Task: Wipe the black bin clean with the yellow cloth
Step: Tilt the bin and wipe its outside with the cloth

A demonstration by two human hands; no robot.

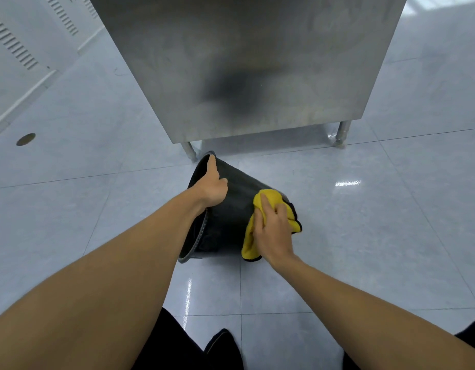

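The black bin [228, 217] lies tipped on its side on the tiled floor, its open mouth turned to the left. My left hand [212, 184] grips the rim at the top of the mouth, fingers over the edge. My right hand [272, 231] presses the yellow cloth [268, 201] flat against the bin's outer wall near its base end. The cloth has a dark trim and hangs down to the floor beside the bin. The bin's inside is hidden from me.
A stainless steel cabinet [257, 62] on short legs [342, 134] stands just behind the bin. A round floor drain cover [25, 139] lies at far left. White louvred panels [14, 46] line the upper left wall. My dark trousers and shoe [223, 348] show at the bottom.
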